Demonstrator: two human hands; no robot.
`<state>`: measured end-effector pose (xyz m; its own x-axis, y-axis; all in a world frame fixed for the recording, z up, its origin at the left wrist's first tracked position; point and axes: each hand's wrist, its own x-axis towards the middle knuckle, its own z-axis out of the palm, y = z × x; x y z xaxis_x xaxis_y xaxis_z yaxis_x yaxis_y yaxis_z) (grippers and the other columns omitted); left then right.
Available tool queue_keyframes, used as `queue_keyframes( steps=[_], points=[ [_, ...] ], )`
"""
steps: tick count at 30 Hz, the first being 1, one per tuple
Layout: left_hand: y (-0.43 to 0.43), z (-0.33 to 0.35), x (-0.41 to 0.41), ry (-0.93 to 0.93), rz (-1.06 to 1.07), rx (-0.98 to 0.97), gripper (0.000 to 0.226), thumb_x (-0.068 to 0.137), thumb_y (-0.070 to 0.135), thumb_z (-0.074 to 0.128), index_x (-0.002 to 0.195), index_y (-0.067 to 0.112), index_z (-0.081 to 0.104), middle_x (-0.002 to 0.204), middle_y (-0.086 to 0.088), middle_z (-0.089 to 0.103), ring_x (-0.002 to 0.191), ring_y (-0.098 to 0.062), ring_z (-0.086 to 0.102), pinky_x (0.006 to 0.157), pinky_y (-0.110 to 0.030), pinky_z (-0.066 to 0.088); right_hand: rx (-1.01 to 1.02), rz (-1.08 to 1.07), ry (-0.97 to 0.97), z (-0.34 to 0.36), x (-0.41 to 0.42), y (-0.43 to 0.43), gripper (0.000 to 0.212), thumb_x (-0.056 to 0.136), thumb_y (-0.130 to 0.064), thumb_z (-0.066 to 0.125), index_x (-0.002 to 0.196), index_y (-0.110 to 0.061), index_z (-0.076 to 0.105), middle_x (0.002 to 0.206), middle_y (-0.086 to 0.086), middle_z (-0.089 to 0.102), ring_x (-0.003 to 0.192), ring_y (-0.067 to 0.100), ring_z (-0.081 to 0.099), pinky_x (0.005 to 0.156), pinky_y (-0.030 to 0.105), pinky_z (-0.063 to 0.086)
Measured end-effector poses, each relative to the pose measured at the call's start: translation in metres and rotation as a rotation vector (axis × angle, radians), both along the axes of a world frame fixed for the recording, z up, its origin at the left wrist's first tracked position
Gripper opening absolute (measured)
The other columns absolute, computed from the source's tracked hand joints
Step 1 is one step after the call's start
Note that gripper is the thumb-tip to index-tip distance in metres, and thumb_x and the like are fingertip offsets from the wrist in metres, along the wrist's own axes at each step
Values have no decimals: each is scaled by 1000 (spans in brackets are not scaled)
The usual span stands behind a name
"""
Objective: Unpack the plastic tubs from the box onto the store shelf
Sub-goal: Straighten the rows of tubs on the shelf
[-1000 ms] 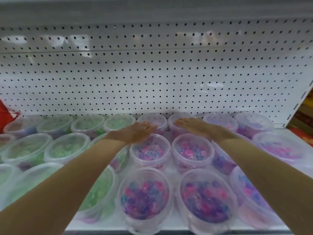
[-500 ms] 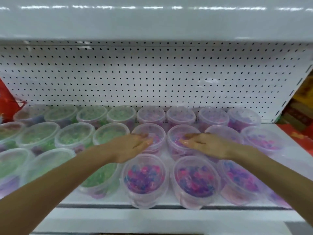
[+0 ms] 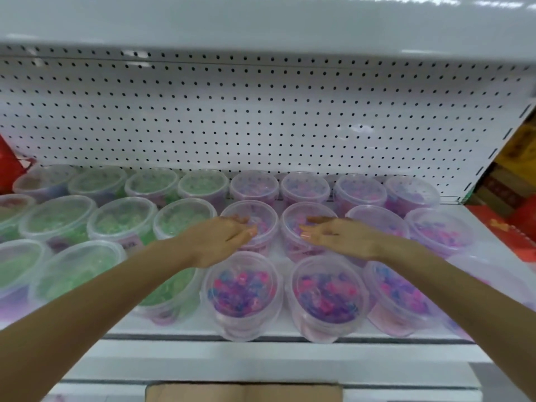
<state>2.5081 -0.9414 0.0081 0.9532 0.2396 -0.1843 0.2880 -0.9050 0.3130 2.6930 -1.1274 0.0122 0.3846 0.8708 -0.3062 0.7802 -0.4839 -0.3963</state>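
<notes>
At centre frame, the left hand [image 3: 223,240] and the right hand [image 3: 340,237] extend side by side over the shelf [image 3: 278,333], palms down, fingers straight and loose, grasping nothing. Fingertips of the left hand lie over the lid of a middle-row tub [image 3: 262,211]; fingertips of the right hand lie over the neighbouring middle-row tub [image 3: 293,219]. Contact with either lid cannot be confirmed. Just below the hands, 2 front-row tubs [image 3: 242,294] [image 3: 327,297] with pink, purple and blue contents stand at the shelf edge. Plastic tubs stand on the shelf in 3 rows: green-filled tubs [image 3: 121,220] occupy the left half of the frame, pink-purple tubs [image 3: 359,192] the right half. Behind the rear row stands a white perforated back panel [image 3: 261,111], with an upper shelf [image 3: 261,21] across the top of the frame. A cardboard box [image 3: 243,393] is partly visible at bottom centre. Red packaging [image 3: 11,166] appears at the left edge.
</notes>
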Motion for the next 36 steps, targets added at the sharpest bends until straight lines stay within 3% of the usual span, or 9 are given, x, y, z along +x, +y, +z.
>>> queue_keyframes(
  steps=[5,10,13,14,16,19,33,36],
  points=[
    [-15,3,-7,9,12,42,55,96,50,22,144,26,33,154,-1,27,142,-13,20,116,-33,14,10,26,-8,1,-14,-3,61,87,-62,37,142,-37,31,156,-15,13,143,5,14,113,27,12],
    [-49,12,-47,-47,-59,75,60,90,59,32,144,32,30,154,7,23,141,-10,23,112,-25,19,109,184,-55,11,-53,-44,64,84,-58,48,142,-34,34,154,-15,19,139,0,20,116,27,19],
    [-69,4,-77,-1,-156,219,83,73,77,16,146,38,21,156,10,15,143,-9,18,112,-20,18,21,302,-184,5,-77,-78,72,81,-65,47,144,-40,23,154,-21,13,140,-2,17,115,29,26],
    [-71,0,-82,7,-166,246,84,74,78,19,147,37,17,157,9,13,143,-9,16,111,-20,18,-21,324,-263,3,-82,-86,71,84,-61,47,146,-40,18,155,-20,9,141,-1,14,115,26,25],
    [-72,-4,-85,-9,-177,270,70,87,65,35,148,37,14,156,9,12,143,-11,18,110,-22,24,-21,335,-376,0,-88,-93,64,92,-51,44,146,-40,13,155,-20,3,142,2,14,111,21,23],
    [-69,-4,-80,-14,-135,257,59,93,44,47,145,43,18,155,12,15,140,-11,26,103,-30,38,52,292,-353,-1,-87,-85,57,94,-42,46,144,-43,20,155,-18,14,140,6,24,110,24,31],
    [-78,1,-69,17,18,225,59,90,30,57,142,40,31,153,12,23,138,-11,29,103,-35,39,119,314,-387,-2,-76,-72,54,90,-42,54,140,-40,34,149,-16,29,136,10,30,99,32,39],
    [-82,2,-69,29,41,214,63,88,31,61,142,39,31,153,11,24,137,-12,31,101,-33,38,145,313,-355,-5,-75,-74,55,89,-40,55,141,-38,34,150,-14,29,137,12,30,103,33,36]
  ],
)
